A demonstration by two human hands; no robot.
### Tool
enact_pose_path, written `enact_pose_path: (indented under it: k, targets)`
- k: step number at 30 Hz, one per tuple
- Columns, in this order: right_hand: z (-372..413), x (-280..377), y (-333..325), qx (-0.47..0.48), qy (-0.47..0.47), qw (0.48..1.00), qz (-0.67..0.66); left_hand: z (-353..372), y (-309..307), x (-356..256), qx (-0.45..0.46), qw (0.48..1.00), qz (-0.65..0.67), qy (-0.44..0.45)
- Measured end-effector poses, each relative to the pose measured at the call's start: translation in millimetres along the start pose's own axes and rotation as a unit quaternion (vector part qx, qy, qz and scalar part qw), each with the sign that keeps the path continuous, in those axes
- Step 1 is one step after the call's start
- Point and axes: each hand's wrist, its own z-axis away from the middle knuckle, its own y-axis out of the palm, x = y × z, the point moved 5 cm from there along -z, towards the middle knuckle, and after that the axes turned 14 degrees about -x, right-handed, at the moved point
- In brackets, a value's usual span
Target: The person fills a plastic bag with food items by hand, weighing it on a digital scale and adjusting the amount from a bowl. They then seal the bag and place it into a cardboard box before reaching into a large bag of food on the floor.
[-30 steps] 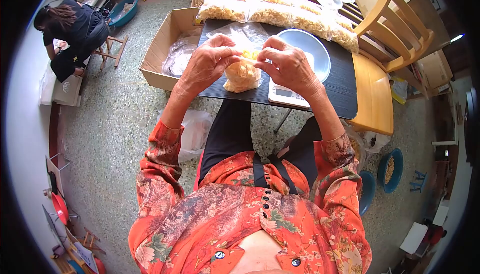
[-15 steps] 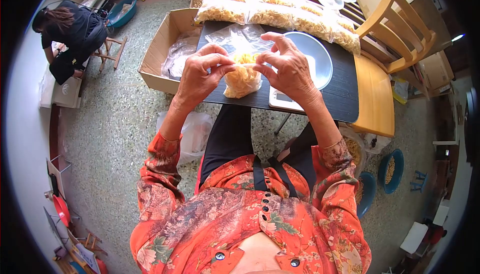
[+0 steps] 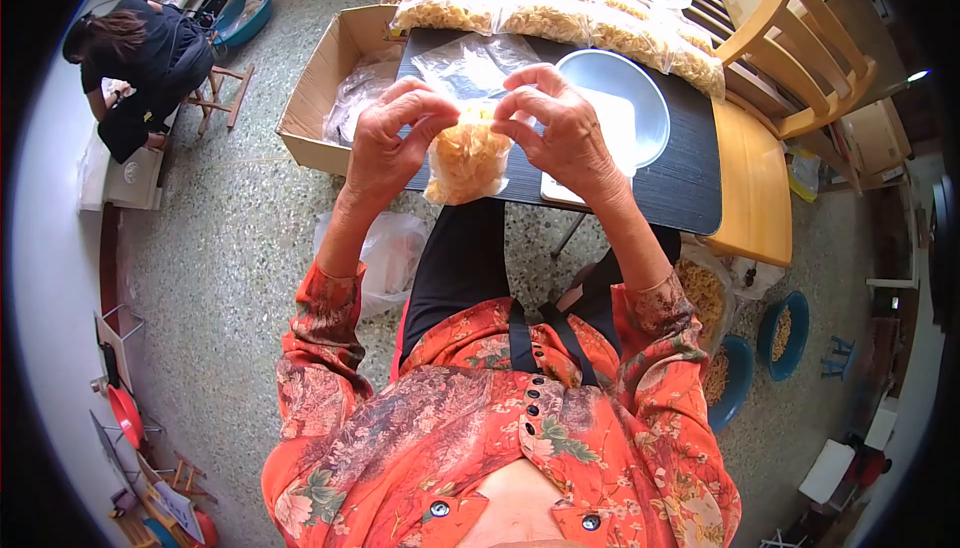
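Fingers, left hand (image 3: 390, 148) and right hand (image 3: 565, 138), pinch snack bag (image 3: 465, 166) top; bag mouth hidden.

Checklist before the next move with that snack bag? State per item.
1. Both hands on the snack bag: ok, left hand and right hand pinch its top.
2. Bag mouth closed: cannot tell, fingers cover it.
3. Bag off the scale: ok, it hangs beside it at the near edge of the table.
4. Bowl empty: ok.
5. Scale display readable: cannot tell, hidden.
6. Spare empty bags: ok, behind the hands.
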Motion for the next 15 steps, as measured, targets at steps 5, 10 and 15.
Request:
enact_pose_path:
  k: [5, 10, 15]
  targets:
    - [1.1, 6.6, 7.4, 0.105, 0.045, 0.994, 0.002, 0.6, -3.4, -6.5, 0.042, 0.998, 0.033, -0.022]
    - [2.3, 15.5, 11.5, -0.024, -0.037, 0.998, 0.049, 6.9, -4.3, 2.4, 0.008, 0.996, 0.069, -0.053]
    - [5.9, 24.6, 19.0, -0.019, -0.065, 0.993, 0.1, 7.9, -9.4, 1.4, -0.013, 0.994, 0.035, -0.104]
